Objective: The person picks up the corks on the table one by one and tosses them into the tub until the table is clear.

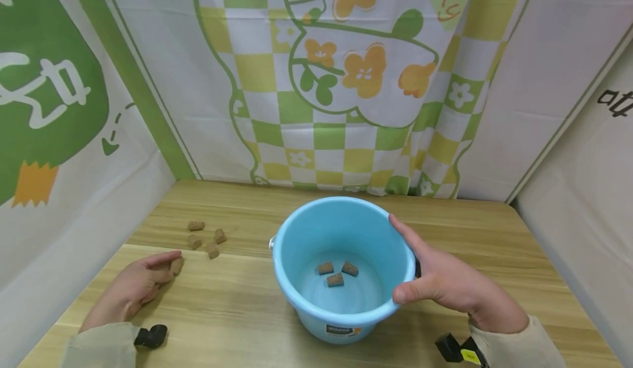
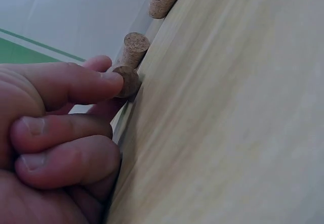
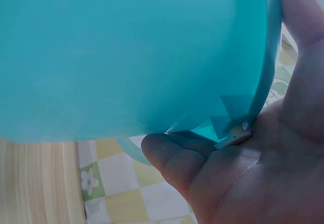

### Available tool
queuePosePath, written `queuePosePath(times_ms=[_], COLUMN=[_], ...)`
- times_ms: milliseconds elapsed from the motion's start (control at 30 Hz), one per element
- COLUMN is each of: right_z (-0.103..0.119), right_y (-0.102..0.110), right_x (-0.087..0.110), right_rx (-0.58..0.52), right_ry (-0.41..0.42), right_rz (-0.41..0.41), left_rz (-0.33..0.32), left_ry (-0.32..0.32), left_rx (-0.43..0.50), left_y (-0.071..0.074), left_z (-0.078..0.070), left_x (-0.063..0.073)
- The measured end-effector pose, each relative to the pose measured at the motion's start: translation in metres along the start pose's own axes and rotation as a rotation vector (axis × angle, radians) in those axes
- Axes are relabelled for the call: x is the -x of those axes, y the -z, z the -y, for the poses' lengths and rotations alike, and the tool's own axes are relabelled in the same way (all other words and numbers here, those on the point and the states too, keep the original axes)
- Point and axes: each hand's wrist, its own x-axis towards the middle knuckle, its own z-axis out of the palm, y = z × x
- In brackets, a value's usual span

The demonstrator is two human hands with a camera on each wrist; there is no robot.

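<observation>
My left hand is low over the left side of the table, thumb and fingers pinching a cork stopper. In the left wrist view that cork shows its round end at the fingertips, while the other fingers are curled in. Just beyond it lie several loose corks on the wood. A light blue bucket stands at the middle of the table with three corks on its bottom. At the bucket's right side my right hand grips the rim, thumb near the front and fingers along the outside.
The wooden table reaches back to a checked, flowered curtain. Printed white sheets flank it at left and right. A metal handle joint sticks out from the bucket's left rim.
</observation>
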Motion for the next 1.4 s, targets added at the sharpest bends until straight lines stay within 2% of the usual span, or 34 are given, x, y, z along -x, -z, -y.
queuePosePath(times_ms=[200, 333, 567, 933, 1133, 1233, 1400], right_z=[0.000, 0.001, 0.000, 0.000, 0.000, 0.000, 0.000], right_y=[0.000, 0.000, 0.000, -0.001, -0.001, -0.001, 0.000], right_x=[0.000, 0.001, 0.001, 0.001, 0.001, 0.001, 0.001], right_rx=[0.001, 0.013, -0.009, -0.004, 0.010, 0.014, 0.022], right_ry=[0.005, -0.005, -0.002, -0.009, -0.015, -0.011, -0.016], right_rz=[0.001, -0.001, 0.002, -0.002, -0.007, -0.005, -0.006], left_rz=[-0.072, -0.089, -0.142, -0.114, -0.103, -0.131, -0.181], left_ry=[-0.027, -0.036, -0.001, -0.008, 0.011, 0.018, 0.016], left_rx=[0.005, -0.005, -0.043, -0.002, -0.049, -0.087, -0.201], left_y=[-0.002, -0.003, -0.006, -0.007, -0.009, -0.011, -0.015], left_z=[0.001, 0.000, -0.001, -0.003, -0.007, -0.008, -0.010], left_x=[-0.001, -0.002, -0.001, 0.001, 0.002, 0.002, -0.002])
